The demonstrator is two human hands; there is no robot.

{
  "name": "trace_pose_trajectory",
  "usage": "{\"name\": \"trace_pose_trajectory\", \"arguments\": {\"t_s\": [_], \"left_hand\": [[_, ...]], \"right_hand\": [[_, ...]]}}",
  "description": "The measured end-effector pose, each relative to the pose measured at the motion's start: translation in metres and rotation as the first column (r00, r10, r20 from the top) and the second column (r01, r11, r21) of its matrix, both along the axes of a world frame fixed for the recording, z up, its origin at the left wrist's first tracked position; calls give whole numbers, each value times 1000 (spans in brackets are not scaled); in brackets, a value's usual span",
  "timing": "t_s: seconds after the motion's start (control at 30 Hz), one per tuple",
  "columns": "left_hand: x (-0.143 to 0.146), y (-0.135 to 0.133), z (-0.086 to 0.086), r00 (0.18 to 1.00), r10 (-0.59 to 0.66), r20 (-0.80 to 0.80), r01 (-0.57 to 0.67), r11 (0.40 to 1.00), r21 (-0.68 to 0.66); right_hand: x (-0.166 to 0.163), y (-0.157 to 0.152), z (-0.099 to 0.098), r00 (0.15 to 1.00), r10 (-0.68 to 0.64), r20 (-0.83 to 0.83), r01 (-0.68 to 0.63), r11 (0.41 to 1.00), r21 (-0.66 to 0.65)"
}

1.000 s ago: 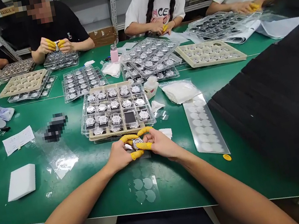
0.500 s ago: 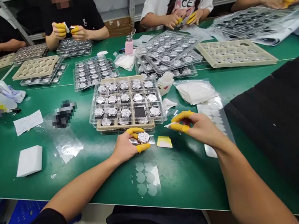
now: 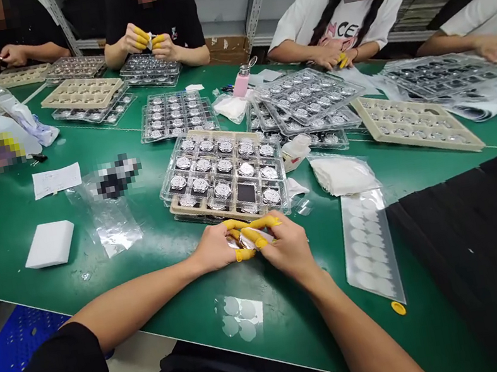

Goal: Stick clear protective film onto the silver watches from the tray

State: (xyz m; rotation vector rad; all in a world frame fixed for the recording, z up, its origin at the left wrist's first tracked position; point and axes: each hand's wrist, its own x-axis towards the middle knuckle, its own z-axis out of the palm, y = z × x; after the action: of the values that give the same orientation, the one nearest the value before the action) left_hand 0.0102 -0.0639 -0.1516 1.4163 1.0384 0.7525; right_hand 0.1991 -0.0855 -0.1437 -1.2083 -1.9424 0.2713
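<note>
My left hand (image 3: 220,245), with yellow finger cots, is closed around a round silver watch case (image 3: 245,244). My right hand (image 3: 284,240), also in yellow finger cots, pinches a small white cloth (image 3: 261,235) against the face of that case. Fingers of both hands hide most of the case. Just beyond the hands stands a clear plastic tray (image 3: 236,169) of similar round silver pieces, stacked on a beige tray (image 3: 208,213). One of its visible pockets shows only a dark square. Nearer to me lies a clear sheet with round translucent stickers (image 3: 241,317).
On the right lie a sticker strip (image 3: 369,248), a pack of white cloths (image 3: 343,174), a yellow finger cot (image 3: 398,308) and a black sheet (image 3: 485,221). A white foam block (image 3: 50,244) sits left. Co-workers across the green table handle more trays (image 3: 309,95).
My right hand has moved left, bringing the white cloth onto the watch case in my left hand. The camera view has shifted and tilted.
</note>
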Motion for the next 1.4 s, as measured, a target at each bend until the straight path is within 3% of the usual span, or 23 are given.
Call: {"name": "trace_pose_trajectory", "arguments": {"t_s": [0.17, 0.23, 0.33, 0.4, 0.47, 0.57, 0.7, 0.93, 1.1, 1.23, 1.4], "left_hand": [[0, 0, 0, 1000, 24, 6, -24, 1000, 0], [0, 0, 2, 999, 18, -27, -18, 1000, -3], [1, -1, 5, 995, 35, -92, -34, 999, 17], [1, 0, 5, 996, 35, -81, -33, 999, 22], [0, 0, 3, 998, 28, -50, -27, 1000, 16], [-1, 2, 2, 999, 32, -41, -31, 999, 28], [-2, 2, 3, 996, 27, -80, -22, 998, 60], [-2, 3, 4, 992, 2, -127, 4, 999, 48], [-2, 3, 5, 993, -2, -121, 6, 999, 36], [-1, 3, 3, 997, -18, -73, 18, 1000, -2], [-1, 3, 3, 998, -17, -61, 16, 1000, -21]], "right_hand": [[3, -5, 1, 999, 32, 21, -31, 999, -21], [4, -6, 4, 997, -71, 29, 69, 995, 67], [5, -7, 9, 956, -294, 0, 283, 921, 269], [5, -9, 11, 976, -213, 39, 195, 942, 271], [4, -11, 10, 994, -5, 106, -13, 986, 168], [5, -11, 9, 974, 154, 167, -167, 983, 71], [8, -8, 8, 964, 164, 208, -182, 981, 71], [5, -4, -1, 969, 52, 243, -87, 987, 133], [6, -4, -4, 958, 85, 272, -122, 985, 120], [10, -5, -2, 981, 71, 179, -88, 992, 88], [6, -1, -3, 985, 156, 75, -162, 984, 79]]}}
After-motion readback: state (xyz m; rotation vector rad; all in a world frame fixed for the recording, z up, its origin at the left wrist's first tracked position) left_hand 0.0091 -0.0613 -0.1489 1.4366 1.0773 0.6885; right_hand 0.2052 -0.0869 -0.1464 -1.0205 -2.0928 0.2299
